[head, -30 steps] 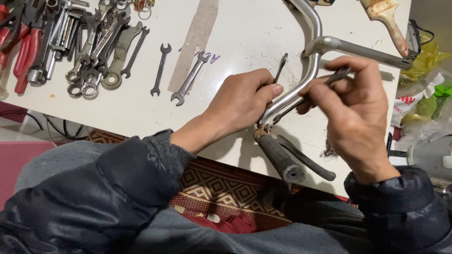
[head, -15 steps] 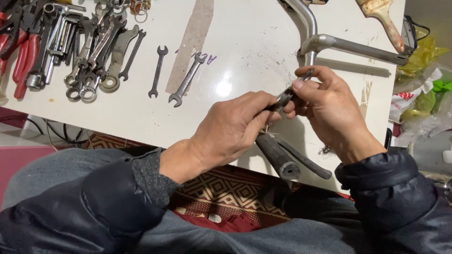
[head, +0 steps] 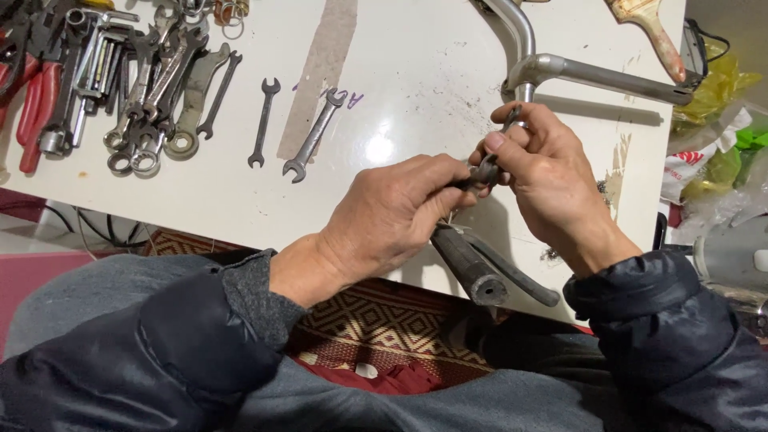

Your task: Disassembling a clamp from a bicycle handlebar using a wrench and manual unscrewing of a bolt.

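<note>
A small dark metal part (head: 484,172) is being pinched between the fingers of the left hand (head: 392,216) and the right hand (head: 548,180), just above the black rubber handlebar grip (head: 468,268). The grey metal handlebar (head: 560,72) is being rested on the white bench (head: 416,88). Two small silver spanners (head: 288,132) are lying near the left hand.

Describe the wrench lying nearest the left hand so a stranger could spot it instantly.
On the white table, find the brownish strip running up from the near edge. The wrench lies just right of it, slanted and alone, while the other spanners are heaped at the far left.
</note>
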